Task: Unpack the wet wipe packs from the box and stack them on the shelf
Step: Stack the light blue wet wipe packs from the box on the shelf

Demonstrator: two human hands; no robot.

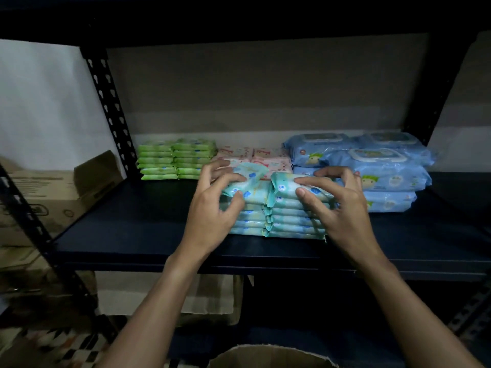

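Observation:
Two side-by-side stacks of small teal wet wipe packs (289, 221) stand near the front of the dark shelf (138, 229). My left hand (215, 208) grips the tilted top pack of the left stack (249, 173), fingers over it and thumb under. My right hand (342, 205) holds the top pack of the right stack (289, 185), fingers curled on it and thumb at its front edge. The rim of an open cardboard box (268, 354) shows at the bottom of the view.
Behind the teal stacks lie green packs (172, 162), pink packs (268, 158) and large blue lidded packs (382, 171). A perforated black upright (111, 110) bounds the shelf on the left, with a cardboard carton (53, 192) beyond it. More cardboard sits under the shelf.

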